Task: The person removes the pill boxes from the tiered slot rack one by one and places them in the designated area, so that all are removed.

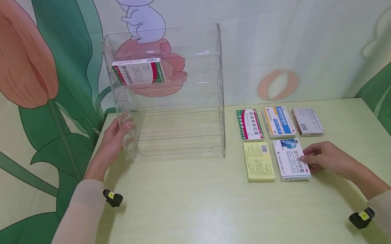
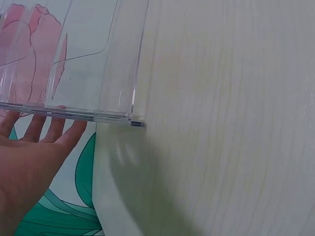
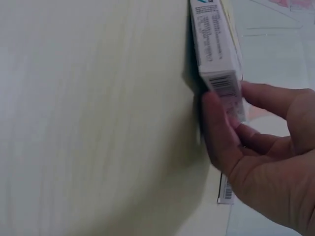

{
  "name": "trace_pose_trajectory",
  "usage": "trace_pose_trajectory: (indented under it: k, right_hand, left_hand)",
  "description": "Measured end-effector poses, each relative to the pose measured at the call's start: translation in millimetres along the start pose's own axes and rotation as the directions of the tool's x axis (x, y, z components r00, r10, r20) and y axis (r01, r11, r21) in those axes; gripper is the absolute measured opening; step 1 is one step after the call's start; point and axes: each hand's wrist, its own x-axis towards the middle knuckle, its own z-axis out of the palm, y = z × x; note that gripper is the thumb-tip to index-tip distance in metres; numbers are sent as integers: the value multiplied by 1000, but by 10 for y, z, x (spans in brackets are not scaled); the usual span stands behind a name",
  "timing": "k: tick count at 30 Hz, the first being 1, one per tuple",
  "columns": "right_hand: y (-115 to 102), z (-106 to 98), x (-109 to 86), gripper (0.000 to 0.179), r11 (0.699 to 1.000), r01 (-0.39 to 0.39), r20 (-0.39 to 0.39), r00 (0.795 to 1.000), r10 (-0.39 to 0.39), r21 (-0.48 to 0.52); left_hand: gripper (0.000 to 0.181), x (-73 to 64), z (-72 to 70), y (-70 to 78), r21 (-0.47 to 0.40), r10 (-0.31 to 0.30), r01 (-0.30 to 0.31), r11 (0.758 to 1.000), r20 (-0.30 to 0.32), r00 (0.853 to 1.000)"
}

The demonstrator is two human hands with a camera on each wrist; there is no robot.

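Observation:
A clear acrylic rack [image 1: 173, 135] with several tiers stands at the back of the table. My left hand [image 1: 112, 142] is at its left side, and in the left wrist view the fingers [image 2: 56, 130] touch the outside of the side panel; the thumb is hidden there. My right hand [image 1: 326, 159] pinches a white and blue medicine box [image 1: 291, 162] by its right edge. In the right wrist view this box [image 3: 216, 42] is held by its barcode end between thumb and fingers, tilted. One green, white and red medicine box [image 1: 140, 72] leans in an upper tier of the rack, on the left.
Right of the rack lie a green and red box [image 1: 250, 124], a blue, white and orange box [image 1: 279, 121], a grey-white box [image 1: 308, 121] and a yellow box [image 1: 258, 162]. Behind the pale table [image 1: 186, 215] hangs a printed backdrop [image 1: 279, 22].

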Motion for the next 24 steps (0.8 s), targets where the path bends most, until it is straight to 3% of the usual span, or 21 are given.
trace_pose_trajectory:
  k: [9,24]
  right_hand:
    - [-151,-13,15,47,999,-50,20,999,51,-20]
    - [-123,5,29,37,993,-52,-28,998,50,-103]
  left_hand:
    - [72,28,-34,-38,-20,-3,2,1000,-2,1000]
    - [69,38,-16,-27,-46,-10,9,999,-3,1000]
